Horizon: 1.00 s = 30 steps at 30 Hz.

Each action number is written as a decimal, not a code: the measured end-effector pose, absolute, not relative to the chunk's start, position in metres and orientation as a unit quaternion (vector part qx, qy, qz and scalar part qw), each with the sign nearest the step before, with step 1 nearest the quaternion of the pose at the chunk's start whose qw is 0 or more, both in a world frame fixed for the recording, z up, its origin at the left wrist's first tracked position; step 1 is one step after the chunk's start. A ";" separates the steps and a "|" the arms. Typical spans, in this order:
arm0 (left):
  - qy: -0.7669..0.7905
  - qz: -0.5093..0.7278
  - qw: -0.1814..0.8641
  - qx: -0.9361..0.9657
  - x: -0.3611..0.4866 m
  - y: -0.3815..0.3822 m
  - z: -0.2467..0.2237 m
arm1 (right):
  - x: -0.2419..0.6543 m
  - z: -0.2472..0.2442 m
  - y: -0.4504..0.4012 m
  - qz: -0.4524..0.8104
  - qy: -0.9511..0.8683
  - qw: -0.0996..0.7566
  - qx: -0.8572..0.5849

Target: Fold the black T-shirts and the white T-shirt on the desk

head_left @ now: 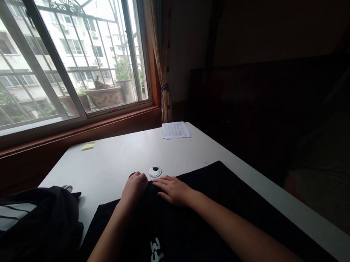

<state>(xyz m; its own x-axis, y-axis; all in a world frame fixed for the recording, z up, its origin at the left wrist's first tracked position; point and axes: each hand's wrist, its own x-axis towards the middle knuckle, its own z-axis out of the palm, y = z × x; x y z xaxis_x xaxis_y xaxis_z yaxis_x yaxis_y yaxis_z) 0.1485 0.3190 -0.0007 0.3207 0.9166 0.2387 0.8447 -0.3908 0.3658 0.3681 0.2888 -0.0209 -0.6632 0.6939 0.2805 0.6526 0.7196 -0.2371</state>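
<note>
A black garment (pixel 188 232) with white lettering (pixel 157 260) lies spread over the white table in front of me. At its far edge, my left hand (pixel 135 185) is closed, its knuckles up; what it grips is hidden. A small dark rounded edge (pixel 132 175) shows just beyond these fingers, too little of it to name. My right hand (pixel 174 190) rests palm down on the garment near the same edge, fingers stretched out. Just past both hands sits a small white round piece with a dark centre (pixel 155 171).
On the left, a heap of dark cloth (pixel 45 221) with a white patterned part covers the table side. Papers (pixel 176 130) and a yellow sticky note (pixel 88 146) lie at the far end of the white table (pixel 125 148). A barred window (pixel 87 52) and a curtain (pixel 160 55) stand behind.
</note>
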 end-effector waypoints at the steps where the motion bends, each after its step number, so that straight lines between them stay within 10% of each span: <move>1: 0.547 0.206 0.083 0.807 0.149 0.319 -0.002 | 0.369 -0.021 0.289 0.059 -0.910 0.178 -0.369; 30: 0.555 0.175 0.021 0.813 0.161 0.310 0.000 | 0.504 -0.021 0.301 -0.064 -0.876 0.217 -0.425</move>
<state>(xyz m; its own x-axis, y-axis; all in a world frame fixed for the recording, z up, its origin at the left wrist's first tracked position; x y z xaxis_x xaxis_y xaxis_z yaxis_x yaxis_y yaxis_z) 0.1607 0.3100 -0.0003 0.3232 0.9095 0.2614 0.8950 -0.3835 0.2277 0.5036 0.3012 -0.0212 -0.5435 0.7177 0.4353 0.7732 0.6300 -0.0732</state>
